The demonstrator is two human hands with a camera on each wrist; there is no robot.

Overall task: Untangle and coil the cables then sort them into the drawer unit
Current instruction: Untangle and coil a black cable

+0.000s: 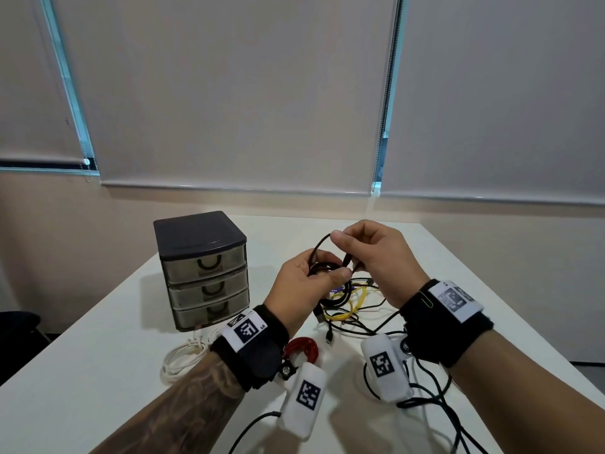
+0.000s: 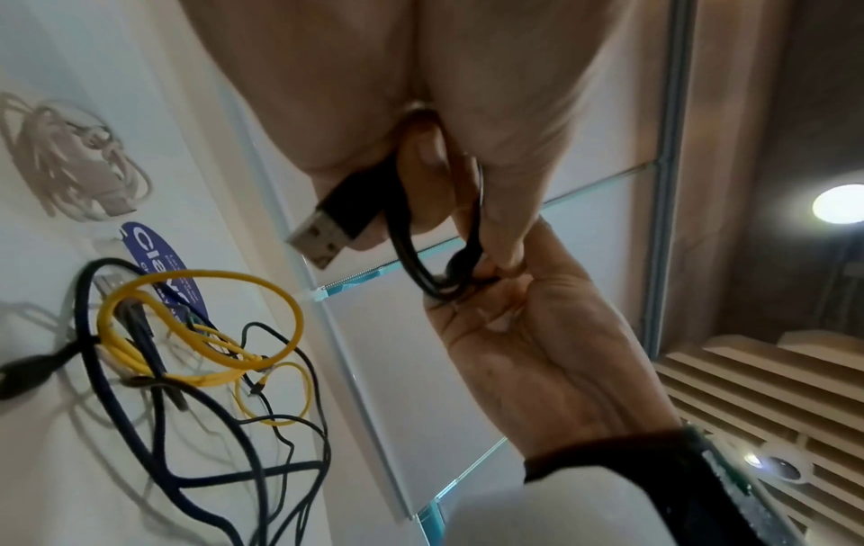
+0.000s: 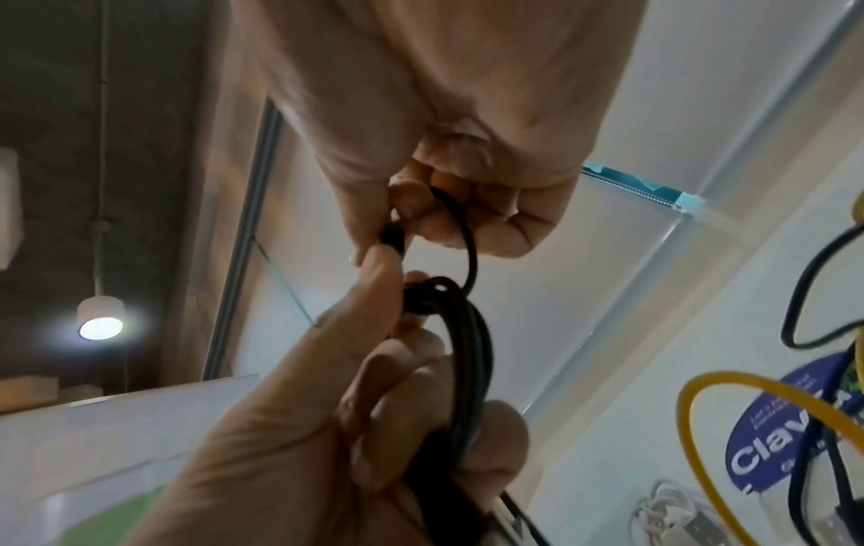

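On the white desk (image 1: 98, 371), a three-drawer unit (image 1: 203, 273) stands at the left, all drawers closed. A coiled white cable (image 1: 183, 357) lies in front of it, then a red cable (image 1: 302, 348). A yellow cable (image 1: 347, 306) tangles with loose dark cables (image 1: 360, 326) below the raised hands. The left hand (image 1: 304, 283) grips a coiled black cable (image 1: 322, 268) above the tangle. The right hand (image 1: 376, 257) pinches that cable's free end, touching the left thumb.

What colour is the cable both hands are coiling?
Black cable; clearest in the right wrist view.
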